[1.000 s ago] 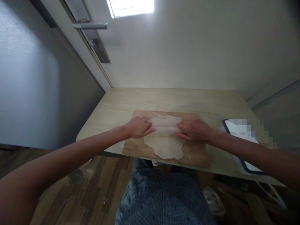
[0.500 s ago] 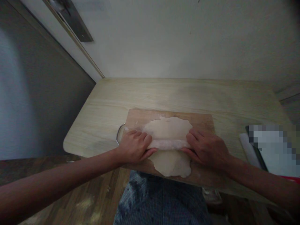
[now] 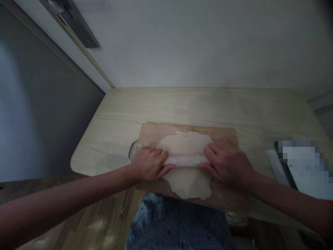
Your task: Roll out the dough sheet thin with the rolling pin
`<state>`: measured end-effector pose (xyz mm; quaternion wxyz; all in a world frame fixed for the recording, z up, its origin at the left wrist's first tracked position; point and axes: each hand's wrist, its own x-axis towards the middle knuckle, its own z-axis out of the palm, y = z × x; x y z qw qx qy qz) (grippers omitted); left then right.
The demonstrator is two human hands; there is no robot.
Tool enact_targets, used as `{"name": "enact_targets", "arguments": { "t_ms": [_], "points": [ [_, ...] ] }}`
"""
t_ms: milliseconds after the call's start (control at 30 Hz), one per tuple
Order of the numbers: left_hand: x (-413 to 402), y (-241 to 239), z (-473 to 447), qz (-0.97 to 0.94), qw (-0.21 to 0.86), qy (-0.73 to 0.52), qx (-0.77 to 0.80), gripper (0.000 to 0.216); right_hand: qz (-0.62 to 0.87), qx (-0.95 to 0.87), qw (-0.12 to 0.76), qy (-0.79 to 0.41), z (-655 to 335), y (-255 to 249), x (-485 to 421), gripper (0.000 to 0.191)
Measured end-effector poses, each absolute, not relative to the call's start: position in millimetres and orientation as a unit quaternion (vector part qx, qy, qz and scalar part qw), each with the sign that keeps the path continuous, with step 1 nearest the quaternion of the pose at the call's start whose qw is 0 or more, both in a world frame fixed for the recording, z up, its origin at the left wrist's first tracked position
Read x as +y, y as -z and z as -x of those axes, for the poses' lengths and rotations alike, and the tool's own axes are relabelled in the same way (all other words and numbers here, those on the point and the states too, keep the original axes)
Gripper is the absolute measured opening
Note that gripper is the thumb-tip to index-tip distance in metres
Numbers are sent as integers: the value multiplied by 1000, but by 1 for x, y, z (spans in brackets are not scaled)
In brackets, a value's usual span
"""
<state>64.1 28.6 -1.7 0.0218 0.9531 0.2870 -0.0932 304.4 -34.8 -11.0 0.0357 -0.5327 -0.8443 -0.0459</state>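
A flat sheet of pale dough (image 3: pixel 186 144) lies on a wooden board (image 3: pixel 226 137) near the table's front edge. Across its middle rests a pale rolling pin (image 3: pixel 186 160). My left hand (image 3: pixel 148 163) presses on the pin's left end with curled fingers. My right hand (image 3: pixel 227 166) presses on the right end, fingers bent over it. The pin's ends are hidden under both hands. The dough's near lobe (image 3: pixel 189 185) reaches the board's front edge.
The light wooden table (image 3: pixel 182 104) stands against a white wall. A metal loop (image 3: pixel 130 152) sticks out at the board's left end. A dark-edged, blurred-out device (image 3: pixel 299 163) lies at the right. A door frame is at upper left, my checked clothing below.
Over the second the pin and both hands rolled toward me across the dough. In the last half second they barely shifted. The camera tilted down.
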Motion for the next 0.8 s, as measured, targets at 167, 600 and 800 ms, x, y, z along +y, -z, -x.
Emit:
{"name": "enact_targets", "arguments": {
  "t_ms": [167, 600, 800],
  "points": [
    [24, 3, -66, -944, -12, 85, 318, 49, 551, -832, 28, 62, -302, 12, -39, 41],
    [41, -16, -63, -965, -66, 132, 218, 57, 478, -876, -54, 30, -311, -5, -26, 41],
    [40, -8, -61, -961, -65, 112, 244, 59, 489, -871, -33, 41, -311, 1, -30, 47]
  ]
}}
